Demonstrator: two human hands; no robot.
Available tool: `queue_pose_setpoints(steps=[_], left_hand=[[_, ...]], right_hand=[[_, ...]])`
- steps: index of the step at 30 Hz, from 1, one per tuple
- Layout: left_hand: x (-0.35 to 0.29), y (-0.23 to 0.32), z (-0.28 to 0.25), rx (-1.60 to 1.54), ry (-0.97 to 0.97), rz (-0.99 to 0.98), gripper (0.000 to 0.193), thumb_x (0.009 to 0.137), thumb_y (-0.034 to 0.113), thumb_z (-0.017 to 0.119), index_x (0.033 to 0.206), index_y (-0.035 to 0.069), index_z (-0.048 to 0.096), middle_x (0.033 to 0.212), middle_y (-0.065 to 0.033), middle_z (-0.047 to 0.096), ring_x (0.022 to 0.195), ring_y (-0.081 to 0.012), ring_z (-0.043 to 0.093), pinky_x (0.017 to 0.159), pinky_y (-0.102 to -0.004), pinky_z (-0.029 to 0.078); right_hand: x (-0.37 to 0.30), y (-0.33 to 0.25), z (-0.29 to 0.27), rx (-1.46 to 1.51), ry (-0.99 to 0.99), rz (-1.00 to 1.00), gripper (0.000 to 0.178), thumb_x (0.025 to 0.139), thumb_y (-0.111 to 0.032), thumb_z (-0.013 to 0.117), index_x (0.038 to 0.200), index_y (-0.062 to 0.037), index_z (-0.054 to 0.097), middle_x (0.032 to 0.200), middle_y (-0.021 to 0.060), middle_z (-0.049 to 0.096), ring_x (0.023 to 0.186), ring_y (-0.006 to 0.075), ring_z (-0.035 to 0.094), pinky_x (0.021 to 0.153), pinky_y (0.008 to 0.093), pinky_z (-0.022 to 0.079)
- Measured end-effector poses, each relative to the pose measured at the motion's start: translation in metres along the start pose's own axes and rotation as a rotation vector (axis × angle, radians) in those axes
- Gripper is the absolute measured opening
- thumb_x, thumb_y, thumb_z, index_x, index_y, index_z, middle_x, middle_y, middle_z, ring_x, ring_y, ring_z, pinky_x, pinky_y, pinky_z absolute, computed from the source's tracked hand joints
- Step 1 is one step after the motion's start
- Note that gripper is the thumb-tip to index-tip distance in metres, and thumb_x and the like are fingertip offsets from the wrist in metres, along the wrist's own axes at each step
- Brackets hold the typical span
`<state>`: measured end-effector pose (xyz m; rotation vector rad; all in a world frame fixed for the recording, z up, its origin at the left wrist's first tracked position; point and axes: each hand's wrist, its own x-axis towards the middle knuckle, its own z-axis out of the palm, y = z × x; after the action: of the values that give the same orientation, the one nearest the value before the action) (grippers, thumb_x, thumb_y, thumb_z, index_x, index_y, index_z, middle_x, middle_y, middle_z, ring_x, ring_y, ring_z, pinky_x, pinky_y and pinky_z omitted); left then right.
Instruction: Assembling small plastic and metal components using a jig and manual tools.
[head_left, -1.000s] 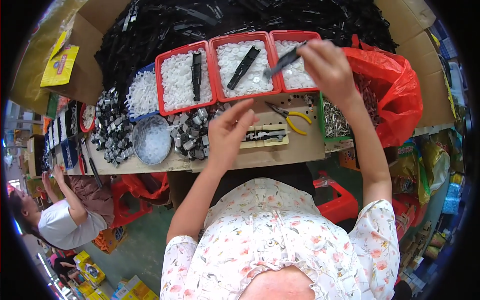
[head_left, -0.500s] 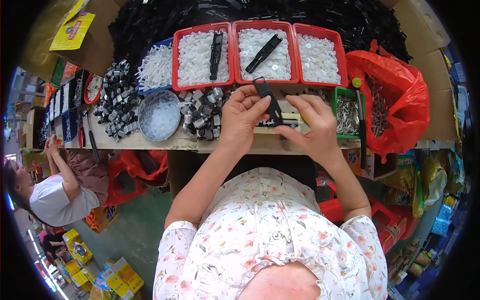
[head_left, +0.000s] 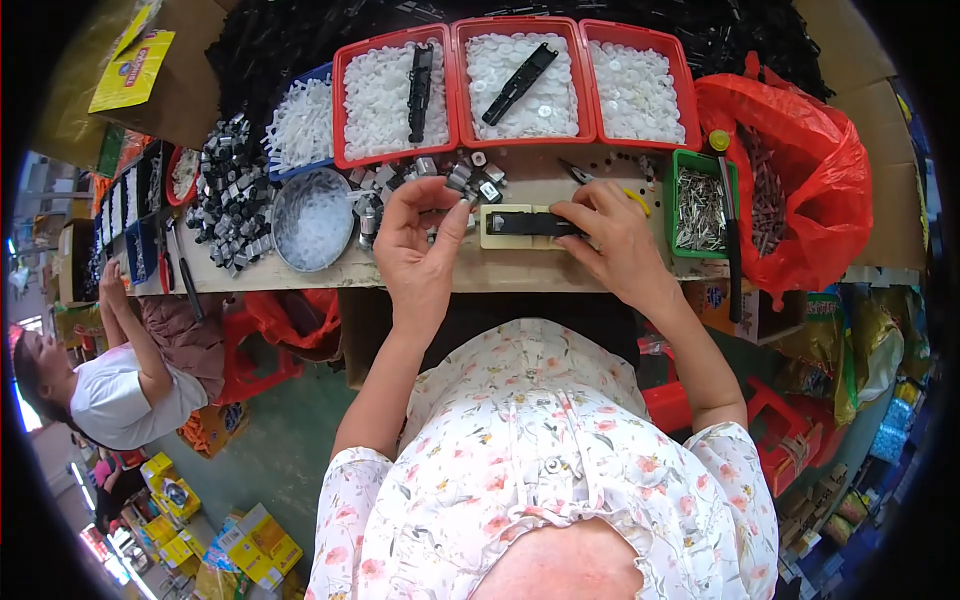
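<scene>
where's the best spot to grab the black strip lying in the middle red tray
Take the black strip near its middle, pinching across its narrow width from above. It lies flat and diagonal on the white pieces in the middle red tray, its long sides free of the walls. Turn the hand to match the slant; the ends sit nearer the tray walls.

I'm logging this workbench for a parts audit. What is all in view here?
black strip part: one, black, on cream jig under both hands
cream jig: one, bench front
red trays: three, white pieces inside, bench back
round metal bowl: one, silver, left
green tray: one, metal pins, right
red bag: one, far right
left hand: open, beside jig
right hand: pressing the part
</scene>
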<state>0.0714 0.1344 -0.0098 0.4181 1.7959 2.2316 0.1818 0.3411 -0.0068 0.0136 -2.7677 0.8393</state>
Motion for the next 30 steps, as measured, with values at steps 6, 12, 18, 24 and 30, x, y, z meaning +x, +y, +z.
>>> queue_pose_setpoints(steps=[6, 12, 18, 24, 30], left_hand=[[-0.002, -0.009, -0.002, 0.117, -0.016, 0.003, 0.028, 0.090, 0.004, 0.073, 0.116, 0.000, 0.063, 0.101, -0.0040, 0.065, 0.095, -0.0105, 0.059, 0.085, -0.0254, 0.048], [0.001, -0.015, -0.001, 0.494, -0.128, 0.243, 0.027, 0.085, 0.005, 0.074, 0.111, 0.001, 0.066, 0.099, -0.0091, 0.066, 0.092, -0.0216, 0.063, 0.084, -0.0303, 0.049], [-0.011, -0.041, 0.020, 0.893, -0.495, 0.687, 0.030, 0.082, 0.003, 0.068, 0.111, -0.005, 0.064, 0.118, -0.0174, 0.061, 0.117, -0.0355, 0.058, 0.095, -0.0449, 0.049], [-0.012, -0.059, 0.014, 0.977, -0.512, 0.821, 0.037, 0.077, -0.002, 0.066, 0.114, -0.008, 0.066, 0.121, -0.0197, 0.063, 0.116, -0.0359, 0.060, 0.097, -0.0448, 0.050], [-0.008, -0.061, 0.014, 0.994, -0.522, 0.903, 0.038, 0.077, 0.003, 0.063, 0.113, -0.010, 0.066, 0.122, -0.0214, 0.062, 0.116, -0.0365, 0.061, 0.098, -0.0448, 0.049]], right_hand=[[0.002, 0.002, 0.008, -0.046, -0.054, 0.009, 0.035, 0.076, -0.009, 0.077, 0.109, -0.0040, 0.066, 0.096, 0.0114, 0.056, 0.093, 0.0310, 0.057, 0.078, 0.0423, 0.046], [0.007, -0.001, 0.007, -0.033, -0.097, 0.034, 0.035, 0.077, -0.009, 0.076, 0.110, -0.0039, 0.067, 0.096, 0.0122, 0.056, 0.093, 0.0320, 0.057, 0.078, 0.0425, 0.046], [0.003, 0.001, 0.008, -0.022, -0.074, 0.048, 0.036, 0.077, -0.009, 0.076, 0.112, -0.0045, 0.067, 0.099, 0.0125, 0.058, 0.094, 0.0327, 0.057, 0.080, 0.0427, 0.046], [-0.008, 0.014, -0.036, 0.020, 0.199, 0.184, 0.032, 0.084, -0.009, 0.073, 0.114, -0.0010, 0.066, 0.109, 0.0150, 0.062, 0.101, 0.0320, 0.063, 0.084, 0.0387, 0.050], [-0.063, 0.091, -0.082, -0.553, 0.336, 0.449, 0.025, 0.090, -0.010, 0.068, 0.110, 0.0018, 0.060, 0.099, 0.0204, 0.062, 0.089, 0.0411, 0.062, 0.077, 0.0452, 0.049]])
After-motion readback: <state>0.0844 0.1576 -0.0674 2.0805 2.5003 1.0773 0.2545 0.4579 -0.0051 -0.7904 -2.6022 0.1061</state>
